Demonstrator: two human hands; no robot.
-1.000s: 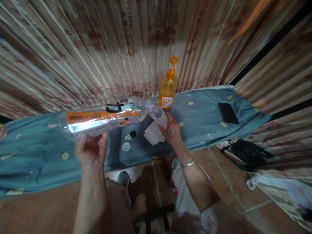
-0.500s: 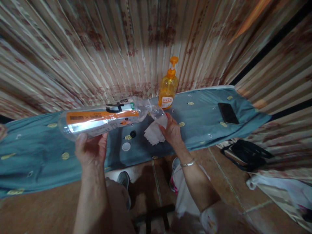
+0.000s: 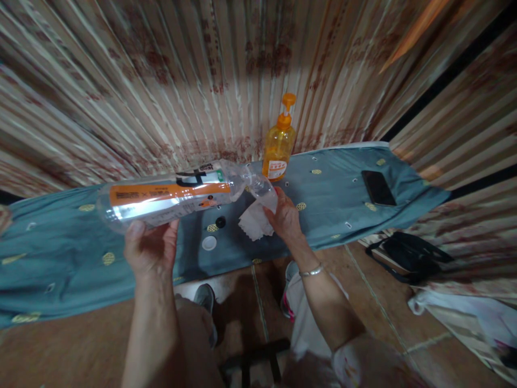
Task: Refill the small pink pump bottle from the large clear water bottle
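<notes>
A large clear plastic bottle with an orange and silver label lies level above the cloth, its neck pointing right. My left hand is closed under it, gripping it from below near its base. At the neck is a clear, flared plastic piece; I cannot tell whether it is fixed on. A crumpled white tissue hangs from my right hand, whose fingers are pinched at the flared piece's rim. Below the bottle, a small black cap and a round white lid rest on the cloth.
An orange pump bottle stands at the back of the narrow table covered with green cloth. A dark phone lies toward its right end. Striped curtain hangs behind. On the floor at right is a black bag.
</notes>
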